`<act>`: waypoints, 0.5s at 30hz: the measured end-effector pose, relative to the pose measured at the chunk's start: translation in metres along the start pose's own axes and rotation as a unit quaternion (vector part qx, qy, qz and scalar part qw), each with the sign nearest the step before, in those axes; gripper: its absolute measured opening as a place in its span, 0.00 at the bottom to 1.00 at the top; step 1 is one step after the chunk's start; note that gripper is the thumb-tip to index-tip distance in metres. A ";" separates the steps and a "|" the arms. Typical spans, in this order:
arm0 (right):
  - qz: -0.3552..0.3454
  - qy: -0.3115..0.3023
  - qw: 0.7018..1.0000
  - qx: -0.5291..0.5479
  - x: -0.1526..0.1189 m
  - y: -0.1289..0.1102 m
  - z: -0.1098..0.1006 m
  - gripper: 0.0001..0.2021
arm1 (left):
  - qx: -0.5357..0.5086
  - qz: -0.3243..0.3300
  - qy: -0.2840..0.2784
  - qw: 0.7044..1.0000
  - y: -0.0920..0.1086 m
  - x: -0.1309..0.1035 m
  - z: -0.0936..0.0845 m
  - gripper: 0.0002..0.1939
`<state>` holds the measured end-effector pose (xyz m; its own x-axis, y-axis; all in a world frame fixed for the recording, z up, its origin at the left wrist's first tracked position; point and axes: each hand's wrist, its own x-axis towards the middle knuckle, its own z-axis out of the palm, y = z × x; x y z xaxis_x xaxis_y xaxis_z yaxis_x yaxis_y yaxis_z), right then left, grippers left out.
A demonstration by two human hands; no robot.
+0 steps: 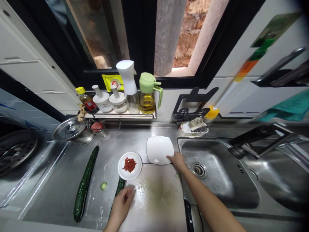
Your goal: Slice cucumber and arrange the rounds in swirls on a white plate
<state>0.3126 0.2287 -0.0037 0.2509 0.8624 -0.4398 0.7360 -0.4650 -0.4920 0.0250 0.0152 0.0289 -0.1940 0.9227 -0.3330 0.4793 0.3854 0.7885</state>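
My right hand [178,161] grips the right front corner of a white square plate [159,148], thumb on top. The plate holds no food and lies at the far edge of a pale cutting board [156,196], which is wet and stained green. My left hand [122,203] is over the board's left edge, fingers curled in; what they hold, if anything, is hidden. Beside it a cucumber [120,185] is partly covered by the hand and by a small white dish [122,174] of red dried berries [129,164]. A knife's black handle [189,215] shows at the board's right edge.
A whole cucumber [85,187] and a cucumber slice [103,186] lie on the steel counter at left. A lidded pot [72,129] stands behind. Seasoning jars [103,101] and an oil jug [147,100] line a rack. The sink [214,174] and black faucet [256,138] are at right.
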 end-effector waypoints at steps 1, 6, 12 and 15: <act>-0.005 0.004 1.000 -0.014 -0.002 -0.001 0.000 0.17 | 0.023 -0.002 0.024 0.999 -0.005 0.000 -0.004 0.20; -0.029 0.021 0.998 -0.059 -0.014 -0.012 -0.009 0.21 | 0.158 -0.022 0.160 0.974 -0.025 0.006 -0.018 0.19; -0.046 0.060 0.993 -0.095 -0.078 0.020 -0.029 0.18 | 0.209 -0.059 0.150 0.965 -0.029 0.013 -0.016 0.20; -0.057 0.033 0.986 -0.151 -0.134 0.066 -0.022 0.16 | 0.207 -0.050 0.146 0.966 -0.032 0.010 -0.015 0.19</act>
<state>0.3415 0.0866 0.0390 0.1880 0.9214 -0.3401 0.9130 -0.2916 -0.2854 -0.0054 0.0120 0.0083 -0.4607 0.8672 -0.1887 0.7355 0.4921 0.4657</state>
